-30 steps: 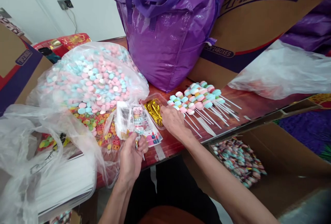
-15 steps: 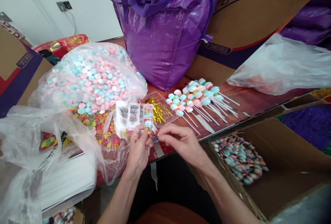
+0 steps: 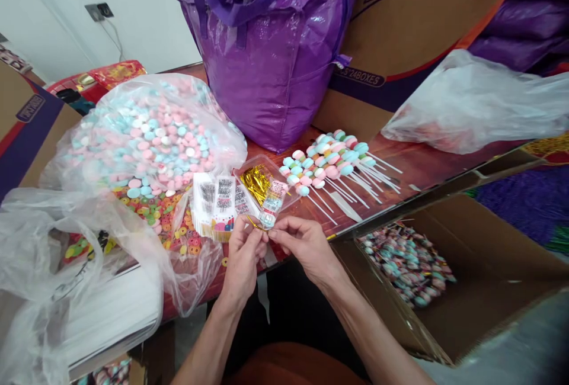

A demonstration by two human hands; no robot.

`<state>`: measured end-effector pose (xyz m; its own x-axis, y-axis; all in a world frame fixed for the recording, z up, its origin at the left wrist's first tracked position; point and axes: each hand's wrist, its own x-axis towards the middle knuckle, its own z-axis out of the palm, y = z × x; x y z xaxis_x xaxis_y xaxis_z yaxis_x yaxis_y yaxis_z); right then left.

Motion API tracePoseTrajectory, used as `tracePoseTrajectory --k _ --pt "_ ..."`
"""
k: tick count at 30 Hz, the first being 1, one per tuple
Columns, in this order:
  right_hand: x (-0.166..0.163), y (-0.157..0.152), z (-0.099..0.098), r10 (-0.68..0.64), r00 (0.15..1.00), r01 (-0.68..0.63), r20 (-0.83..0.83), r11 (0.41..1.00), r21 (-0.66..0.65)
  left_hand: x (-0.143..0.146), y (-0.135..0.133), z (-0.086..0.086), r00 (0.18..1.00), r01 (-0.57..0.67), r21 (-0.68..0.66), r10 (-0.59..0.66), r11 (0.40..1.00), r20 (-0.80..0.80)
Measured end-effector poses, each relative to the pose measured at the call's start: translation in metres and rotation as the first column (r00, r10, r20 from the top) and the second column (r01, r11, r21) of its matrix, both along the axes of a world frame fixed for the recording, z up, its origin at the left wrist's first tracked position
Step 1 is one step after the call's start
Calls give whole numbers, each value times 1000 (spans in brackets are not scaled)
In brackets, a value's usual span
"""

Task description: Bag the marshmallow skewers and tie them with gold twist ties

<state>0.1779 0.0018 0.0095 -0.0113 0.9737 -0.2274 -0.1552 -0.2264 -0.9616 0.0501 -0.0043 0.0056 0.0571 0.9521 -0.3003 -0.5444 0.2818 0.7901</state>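
In front of me a candy lollipop in a clear printed wrapper tilts up to the right. My left hand is closed around its lower end, and the stick is hidden by the fingers. A gold twist tie crosses the wrapper's neck, one end poking out to the left. Thumb and forefinger of my right hand pinch at that neck, on the tie's other end as far as it shows. Just beyond lie a clear tray of gold twist ties and a stack of printed wrappers.
Unwrapped candy sticks lie right of the tray. Left are a bag of pastel candies, ring candies and white sticks. A purple bag stands behind. A carton with wrapped lollipops sits lower right.
The lollipop has swung from upright to a rightward tilt. My right hand has come in closer to the left, against the wrapper's neck. The view has shifted slightly.
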Motion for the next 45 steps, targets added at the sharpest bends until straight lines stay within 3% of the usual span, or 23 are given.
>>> tracePoseTrajectory --k 8,12,16,19,21,24,26,28,30,33,35,38,41,43,45 --pt "-3 0 -6 -36 999 36 10 999 32 0 -3 -4 998 3 71 2 997 -67" --pt "-10 -7 -9 5 1000 -4 -4 997 77 -1 -1 -3 1000 1 -4 -1 1000 11" --pt "-9 -15 -4 44 998 -52 39 971 233 -14 3 5 942 235 -156 -185 959 282" --pt "-3 -16 1 146 977 -188 153 931 312 -21 3 10 860 409 -179 -313 895 402" --pt "0 -16 2 184 952 -259 244 911 321 -19 1 10 887 397 -175 -326 901 328" --pt "-1 -16 1 50 904 -218 426 909 356 -9 -7 6 987 163 -75 -163 984 10" --pt "-4 -17 0 -40 875 -153 483 923 353 -2 -13 2 974 42 68 -26 997 -225" --pt "-5 -18 -1 -43 893 -110 449 945 309 1 -18 0 920 18 171 51 985 -390" --pt "-4 -18 -1 23 931 -120 364 962 245 0 -18 -2 903 24 182 56 983 -426" --pt "-2 -19 -2 56 934 -153 353 956 252 -4 -10 -1 981 46 -4 -46 999 -191" --pt "-1 -21 -5 -69 881 -149 469 899 413 -7 -3 1 995 94 -161 -90 983 35" --pt "2 -22 -9 -359 720 -237 593 677 697 -9 3 6 972 141 -285 -78 948 222" --pt "4 -21 -11 -521 603 -351 604 507 787 -7 1 11 947 182 -350 -68 919 314" --pt "3 -20 -10 -569 579 -362 583 461 810 -4 -3 12 930 207 -369 -66 906 360" --pt "-2 -21 -8 -588 581 -309 563 481 820 0 -7 13 929 201 -362 -60 910 366"
